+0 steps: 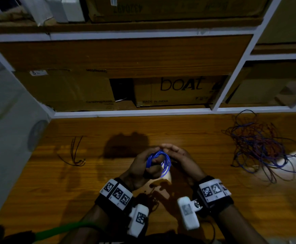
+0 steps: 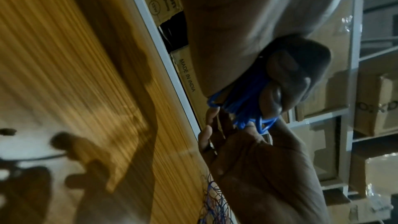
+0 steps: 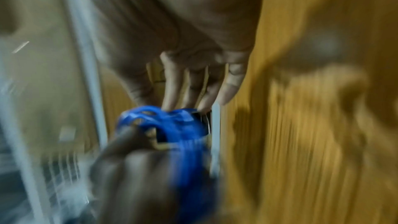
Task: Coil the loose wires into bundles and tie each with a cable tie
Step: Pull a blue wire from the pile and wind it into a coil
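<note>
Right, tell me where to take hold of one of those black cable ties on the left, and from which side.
Judging by how they lie, pinch one of the cable ties by its straight tail at the far end, where the strands fan apart. Come from above with the right hand, since the left hand grips the blue coil. The near ends curl and cross, so single ties are harder to separate there.
</note>
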Tool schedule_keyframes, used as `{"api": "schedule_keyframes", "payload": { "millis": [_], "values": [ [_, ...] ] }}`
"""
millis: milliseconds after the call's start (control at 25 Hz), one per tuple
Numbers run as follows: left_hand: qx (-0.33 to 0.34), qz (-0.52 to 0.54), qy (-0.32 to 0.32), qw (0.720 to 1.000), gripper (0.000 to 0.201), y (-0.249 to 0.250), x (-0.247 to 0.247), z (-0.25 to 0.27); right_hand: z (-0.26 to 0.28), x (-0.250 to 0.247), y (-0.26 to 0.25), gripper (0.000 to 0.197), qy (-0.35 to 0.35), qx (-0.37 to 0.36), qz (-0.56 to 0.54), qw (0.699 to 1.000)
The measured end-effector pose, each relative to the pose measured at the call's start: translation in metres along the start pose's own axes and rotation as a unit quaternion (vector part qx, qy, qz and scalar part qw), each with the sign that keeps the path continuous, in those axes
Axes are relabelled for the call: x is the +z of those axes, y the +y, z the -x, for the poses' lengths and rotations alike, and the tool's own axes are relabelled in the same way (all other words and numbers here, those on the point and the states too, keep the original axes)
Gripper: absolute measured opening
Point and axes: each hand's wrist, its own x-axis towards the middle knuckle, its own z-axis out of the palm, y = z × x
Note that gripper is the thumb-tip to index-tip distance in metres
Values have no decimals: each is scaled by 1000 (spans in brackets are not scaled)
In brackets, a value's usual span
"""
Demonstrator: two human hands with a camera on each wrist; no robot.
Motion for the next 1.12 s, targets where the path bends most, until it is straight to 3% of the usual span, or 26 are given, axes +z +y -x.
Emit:
{"api": "schedule_keyframes", "payload": {
  "millis": [200, 400, 520, 600, 680, 840, 960, 1120],
  "values": [
    [8, 58, -45, 997, 44, 7, -3, 3, 18, 8, -12, 42, -57, -65, 159, 984],
    [21, 50, -65, 996, 48, 14, -4, -1, 19, 7, -14, 47, -58, -139, 223, 963],
    [18, 40, -42, 998, 49, 15, -5, -6, 20, 12, -11, 41, -46, -177, 281, 942],
    [29, 5, -3, 1000, 50, 14, -2, -10, 19, 16, -5, 38, -20, -185, 251, 950],
    [40, -14, 75, 996, 52, 14, 9, -15, 15, 18, 3, 38, 19, -198, 222, 955],
    [86, -53, 248, 963, 55, 10, 36, -21, 6, 22, 12, 35, 99, -233, 264, 931],
    [108, -89, 298, 944, 53, 7, 39, -23, 4, 21, 11, 43, 104, -258, 289, 916],
    [154, -180, 369, 899, 41, 4, 31, -22, 1, 19, 16, 30, 136, -275, 354, 883]
  ]
}}
